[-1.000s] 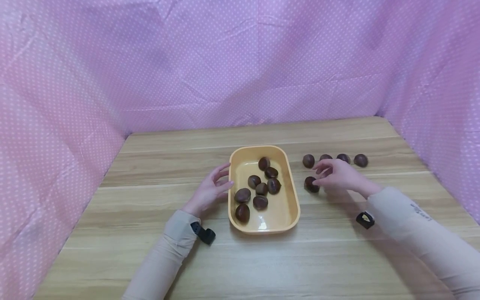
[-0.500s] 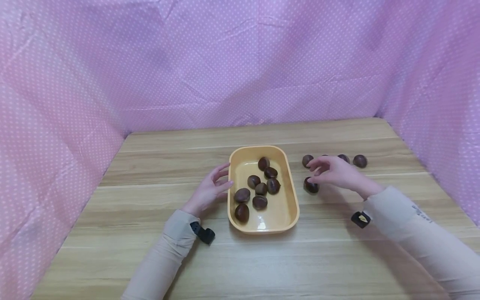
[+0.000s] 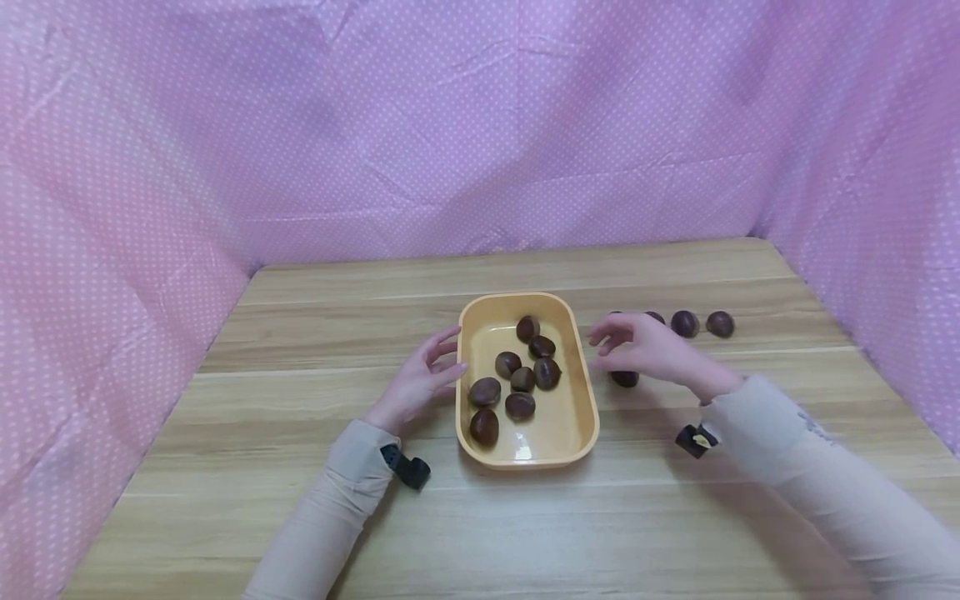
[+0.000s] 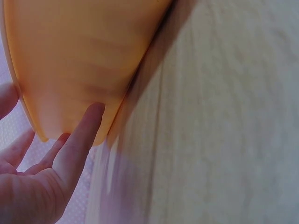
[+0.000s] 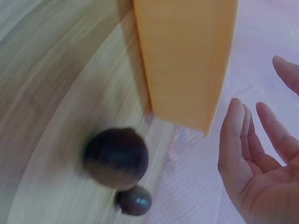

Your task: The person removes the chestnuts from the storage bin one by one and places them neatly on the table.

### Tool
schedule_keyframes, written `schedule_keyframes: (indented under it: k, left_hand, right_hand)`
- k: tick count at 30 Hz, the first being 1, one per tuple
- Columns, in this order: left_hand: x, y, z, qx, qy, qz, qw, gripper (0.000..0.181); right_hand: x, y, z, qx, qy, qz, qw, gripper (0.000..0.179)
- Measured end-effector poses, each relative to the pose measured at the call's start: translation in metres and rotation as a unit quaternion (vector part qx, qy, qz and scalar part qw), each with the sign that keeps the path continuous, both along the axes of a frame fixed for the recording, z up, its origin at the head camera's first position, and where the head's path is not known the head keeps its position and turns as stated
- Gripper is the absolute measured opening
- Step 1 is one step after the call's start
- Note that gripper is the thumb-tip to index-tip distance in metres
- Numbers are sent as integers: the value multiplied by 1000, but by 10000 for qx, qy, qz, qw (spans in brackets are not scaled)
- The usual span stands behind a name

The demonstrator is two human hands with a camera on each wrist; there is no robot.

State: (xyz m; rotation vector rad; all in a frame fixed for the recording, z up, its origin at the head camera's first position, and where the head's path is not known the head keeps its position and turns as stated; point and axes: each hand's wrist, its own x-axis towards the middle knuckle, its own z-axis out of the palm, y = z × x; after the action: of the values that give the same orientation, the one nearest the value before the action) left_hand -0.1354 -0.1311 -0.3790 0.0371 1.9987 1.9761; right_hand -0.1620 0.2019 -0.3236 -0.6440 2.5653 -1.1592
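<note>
A yellow-orange plastic tray (image 3: 582,417) stands on the table with several brown chestnuts (image 3: 547,373) lying loose in it. My left hand (image 3: 415,385) is at the tray's left side, fingers spread and fairly straight against its outer wall; in the left wrist view a fingertip (image 4: 96,109) meets that wall. My right hand (image 3: 651,350) hovers just right of the tray, fingers loosely bent and apart, holding nothing. Below it a chestnut (image 3: 625,379) is partly covered by the hand. The right wrist view shows this hand's palm (image 5: 266,182) bare, beside the tray wall (image 5: 184,60).
Behind the right hand a row of chestnuts (image 3: 685,324) lies on the wooden table (image 3: 337,317), some partly hidden by the hand. A pink dotted cloth (image 3: 480,125) hangs around the back and sides. Each wrist wears a black strap (image 3: 406,467).
My right hand has moved left from above the chestnuts towards the tray's right rim, carrying nothing. The left hand, the tray and the chestnuts in it have stayed put.
</note>
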Motion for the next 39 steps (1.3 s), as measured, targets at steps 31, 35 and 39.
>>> schedule_keyframes:
  k: [31,35,39]
  left_hand:
    - [0,1,1,-153,22,-9,9999,65]
    - [2,1,3,-215,20,-35,9998,64]
    - [2,1,3,-249,13,-29,9997,64]
  right_hand:
    - [-8,-106,30,-726,-69,925,9930,38]
    - [-11,-113,23,-678,-195,1105,9914,40]
    - [-14,-117,16,-457,-361,1284,9900,43]
